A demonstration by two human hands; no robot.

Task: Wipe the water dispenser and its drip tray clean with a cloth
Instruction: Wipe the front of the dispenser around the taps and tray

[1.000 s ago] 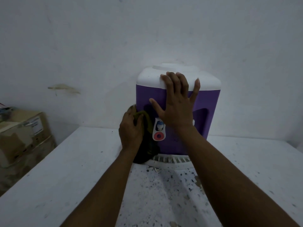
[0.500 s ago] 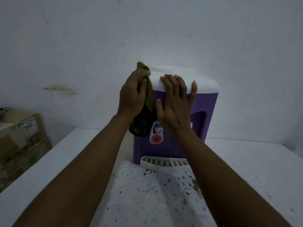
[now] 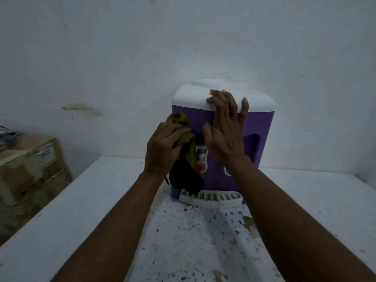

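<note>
Water dispenser [image 3: 262,127], purple-bodied with a white top, stands at the back of a white speckled counter [image 3: 81,210], close to the wall; a cardboard box [image 3: 30,159] sits far left, off the counter. The step in hand looks like wiping the purple front. It would go best with the cloth [image 3: 180,120] folded into a firm pad and drawn downward in overlapping strokes. The dark tail should be gathered up so it does not drag across the red tap lever [image 3: 201,166], and the bracing palm should press hard enough that the light body neither slides nor tips back. The slatted drip tray [image 3: 219,198] at the foot is probably best left for last. The left hand [image 3: 162,147] reaches in from below with its fingers curled round the bunched olive cloth, pressing it to the left part of the front, while the loose end hangs to the tray's left end. The right hand [image 3: 225,137] lies flat on the front, fingers straight and spread with the tips over the white top's edge, gripping nothing.
</note>
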